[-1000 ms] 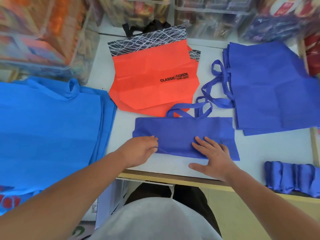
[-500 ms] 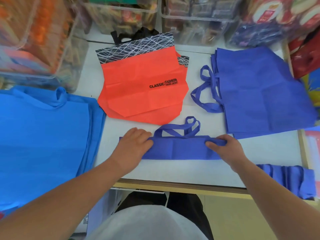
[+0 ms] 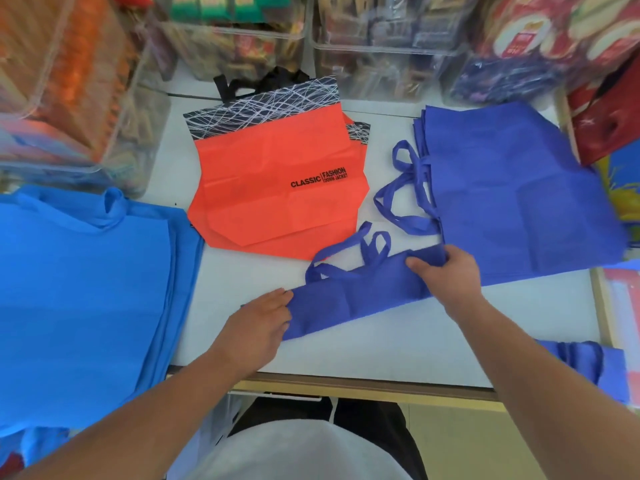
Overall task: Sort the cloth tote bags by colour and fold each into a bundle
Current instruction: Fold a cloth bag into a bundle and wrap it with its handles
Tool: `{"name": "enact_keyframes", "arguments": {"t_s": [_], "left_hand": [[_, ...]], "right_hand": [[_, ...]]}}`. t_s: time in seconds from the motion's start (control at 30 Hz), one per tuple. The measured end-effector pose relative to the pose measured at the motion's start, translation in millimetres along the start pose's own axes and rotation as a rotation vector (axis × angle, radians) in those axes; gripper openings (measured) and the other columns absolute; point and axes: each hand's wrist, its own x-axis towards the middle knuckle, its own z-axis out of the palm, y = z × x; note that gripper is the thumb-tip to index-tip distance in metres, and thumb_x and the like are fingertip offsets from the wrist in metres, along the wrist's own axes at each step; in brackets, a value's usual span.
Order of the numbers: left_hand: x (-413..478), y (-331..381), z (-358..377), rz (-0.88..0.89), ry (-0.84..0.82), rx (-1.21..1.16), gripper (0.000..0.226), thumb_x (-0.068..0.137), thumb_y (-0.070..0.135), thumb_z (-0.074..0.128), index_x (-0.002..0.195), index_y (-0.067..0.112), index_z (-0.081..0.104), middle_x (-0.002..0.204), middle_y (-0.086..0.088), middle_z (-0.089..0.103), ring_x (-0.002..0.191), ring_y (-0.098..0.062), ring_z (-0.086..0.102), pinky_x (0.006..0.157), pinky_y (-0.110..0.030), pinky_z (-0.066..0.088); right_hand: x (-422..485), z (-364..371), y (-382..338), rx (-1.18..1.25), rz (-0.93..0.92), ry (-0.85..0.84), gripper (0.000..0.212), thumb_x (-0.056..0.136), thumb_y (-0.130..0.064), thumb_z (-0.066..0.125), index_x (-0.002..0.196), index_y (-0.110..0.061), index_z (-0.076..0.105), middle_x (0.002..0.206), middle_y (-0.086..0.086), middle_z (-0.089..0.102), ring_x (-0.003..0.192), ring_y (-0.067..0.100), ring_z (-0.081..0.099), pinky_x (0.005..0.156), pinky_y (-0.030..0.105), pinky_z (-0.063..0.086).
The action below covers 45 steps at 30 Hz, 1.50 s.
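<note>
A dark blue tote bag (image 3: 360, 296) lies folded into a long strip on the white table (image 3: 398, 351), its handles sticking out on the far side. My left hand (image 3: 258, 323) grips the strip's left end. My right hand (image 3: 446, 271) pinches its right end, which is raised and tilted toward the far right. Behind it lies a stack of orange bags (image 3: 277, 188) with black patterned tops. A stack of flat dark blue bags (image 3: 512, 188) is at the right, and a stack of light blue bags (image 3: 83, 292) covers the left.
Folded dark blue bundles (image 3: 581, 362) sit at the table's front right edge. Clear plastic bins (image 3: 381, 39) filled with goods line the back and left. Red packaging (image 3: 606, 123) stands at the far right. The table's front edge (image 3: 363, 384) runs close to my body.
The dark blue bag went from a wide half-fold to a narrow strip. Both hands now hold its ends, and the right end has swung away toward the far right.
</note>
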Motion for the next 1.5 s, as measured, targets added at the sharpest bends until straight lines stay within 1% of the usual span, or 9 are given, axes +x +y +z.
{"name": "enact_keyframes", "arguments": {"t_s": [0.1, 0.23, 0.4, 0.57, 0.83, 1.0, 1.23, 1.4, 1.5], "left_hand": [[-4.7, 19.5, 10.9, 0.055, -0.027, 0.050, 0.029, 0.093, 0.030, 0.047, 0.098, 0.025, 0.075, 0.136, 0.001, 0.064, 0.131, -0.020, 0.056, 0.106, -0.039, 0.045], [1.0, 54.6, 37.2, -0.073, -0.149, -0.158, 0.052, 0.100, 0.047, 0.031, 0.144, 0.030, 0.053, 0.166, 0.010, 0.025, 0.155, -0.008, 0.010, 0.120, -0.029, 0.029], [19.2, 82.9, 37.9, -0.087, -0.236, -0.091, 0.070, 0.095, 0.062, 0.031, 0.156, 0.029, 0.033, 0.169, 0.006, 0.003, 0.155, -0.011, -0.008, 0.127, -0.032, 0.008], [18.8, 82.6, 52.3, -0.130, -0.121, -0.174, 0.073, 0.085, 0.060, 0.063, 0.150, 0.029, 0.047, 0.164, 0.012, 0.011, 0.152, -0.003, 0.001, 0.126, -0.032, 0.011], [19.1, 90.4, 54.6, -0.073, -0.058, 0.028, 0.062, 0.076, 0.043, 0.068, 0.133, 0.019, 0.063, 0.152, -0.007, 0.049, 0.144, -0.026, 0.042, 0.110, -0.040, 0.046], [28.8, 104.5, 5.5, -0.072, -0.063, -0.138, 0.029, 0.086, 0.039, 0.049, 0.106, 0.021, 0.060, 0.095, 0.007, 0.063, 0.089, -0.023, 0.063, 0.071, -0.035, 0.051], [26.7, 118.5, -58.1, -0.290, -0.024, -0.706, 0.069, 0.068, 0.053, 0.089, 0.126, 0.048, 0.051, 0.112, 0.029, 0.063, 0.100, 0.006, 0.060, 0.081, -0.013, 0.049], [50.3, 126.8, -50.6, -0.308, -0.093, -0.900, 0.068, 0.069, 0.025, 0.089, 0.126, 0.037, 0.055, 0.112, 0.017, 0.070, 0.100, -0.007, 0.067, 0.085, -0.028, 0.055], [63.7, 132.2, -32.7, -0.345, -0.177, -0.951, 0.072, 0.079, 0.015, 0.082, 0.137, 0.033, 0.043, 0.115, 0.023, 0.068, 0.108, 0.007, 0.063, 0.090, -0.015, 0.051]], "right_hand": [[23.3, -17.0, -34.6, -0.133, -0.128, 0.051, 0.050, 0.067, -0.051, 0.085, 0.087, -0.015, 0.057, 0.088, 0.010, 0.061, 0.076, 0.027, 0.059, 0.067, 0.048, 0.057], [31.8, -17.4, -60.1, -0.253, -0.347, 0.448, 0.088, 0.071, -0.049, 0.086, 0.142, -0.020, 0.043, 0.141, 0.011, 0.041, 0.121, 0.035, 0.045, 0.098, 0.044, 0.042], [-24.2, 26.5, -7.6, -0.205, -0.574, 0.230, 0.024, 0.090, -0.030, 0.072, 0.109, -0.016, 0.067, 0.116, 0.003, 0.059, 0.108, 0.029, 0.052, 0.090, 0.035, 0.045], [-67.6, 63.2, 59.6, -0.311, -0.467, -0.349, 0.047, 0.102, -0.045, 0.052, 0.145, -0.024, 0.055, 0.162, -0.014, 0.030, 0.153, 0.005, 0.016, 0.121, 0.022, 0.020], [-54.3, 51.8, 58.1, -0.493, -0.514, -0.399, 0.044, 0.104, -0.046, 0.043, 0.146, -0.037, 0.051, 0.165, -0.019, 0.023, 0.153, 0.002, 0.011, 0.125, 0.036, 0.014], [-53.7, 43.4, 56.4, -0.507, -0.495, -0.578, 0.073, 0.088, -0.013, 0.057, 0.154, -0.038, 0.037, 0.165, -0.020, 0.015, 0.154, 0.003, 0.003, 0.126, 0.037, 0.004], [-97.3, 36.8, 81.8, -0.032, -0.402, -0.409, 0.036, 0.091, -0.058, 0.060, 0.120, -0.037, 0.067, 0.149, -0.026, 0.039, 0.136, -0.007, 0.039, 0.100, 0.025, 0.046], [-111.8, 34.1, 83.4, 0.235, -0.209, -0.442, 0.025, 0.101, -0.048, 0.053, 0.123, -0.042, 0.063, 0.131, -0.031, 0.057, 0.118, 0.000, 0.057, 0.096, 0.021, 0.048], [-114.3, 24.6, 78.1, 0.446, -0.003, -0.434, 0.031, 0.104, -0.052, 0.044, 0.111, -0.034, 0.068, 0.105, -0.019, 0.073, 0.103, 0.009, 0.067, 0.089, 0.024, 0.051]]}}
